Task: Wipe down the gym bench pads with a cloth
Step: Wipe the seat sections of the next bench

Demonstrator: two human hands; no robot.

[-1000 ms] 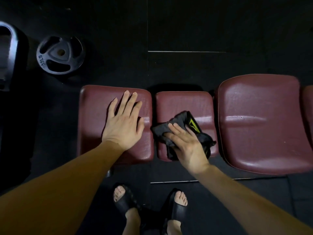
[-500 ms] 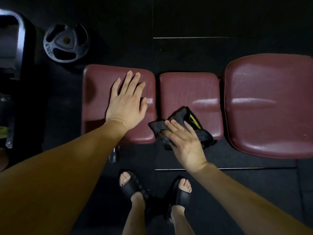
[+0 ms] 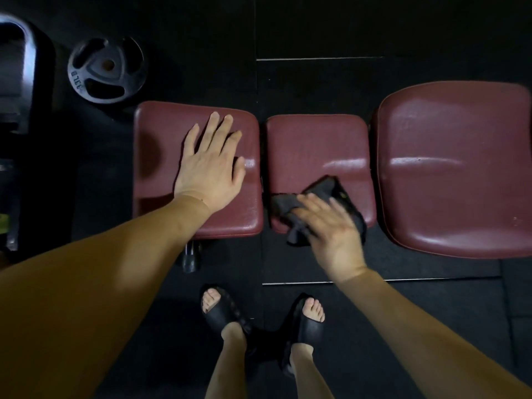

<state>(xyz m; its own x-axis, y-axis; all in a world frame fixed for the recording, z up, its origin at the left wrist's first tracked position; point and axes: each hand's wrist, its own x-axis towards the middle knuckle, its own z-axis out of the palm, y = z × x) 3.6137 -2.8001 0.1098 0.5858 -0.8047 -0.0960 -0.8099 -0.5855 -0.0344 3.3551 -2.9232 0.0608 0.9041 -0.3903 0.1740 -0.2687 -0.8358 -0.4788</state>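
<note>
Three maroon bench pads lie side by side below me: a left pad [image 3: 161, 139], a smaller middle pad [image 3: 313, 145] and a large right pad [image 3: 454, 168]. My left hand [image 3: 210, 168] rests flat on the left pad, fingers spread, holding nothing. My right hand [image 3: 331, 231] presses a dark cloth [image 3: 328, 188] onto the near edge of the middle pad. Part of the cloth hangs over that edge, and my hand is blurred with motion.
A black weight plate [image 3: 105, 70] lies on the dark rubber floor [image 3: 316, 30] at the far left. Dark machine parts [image 3: 17, 82] stand along the left edge. My feet in black sandals [image 3: 218, 309] are just in front of the bench, by a metal bench foot [image 3: 190, 257].
My right hand has drawn the cloth toward me, from the middle pad's centre to its near edge. The left hand has stayed flat on the left pad. The view shifted slightly.
</note>
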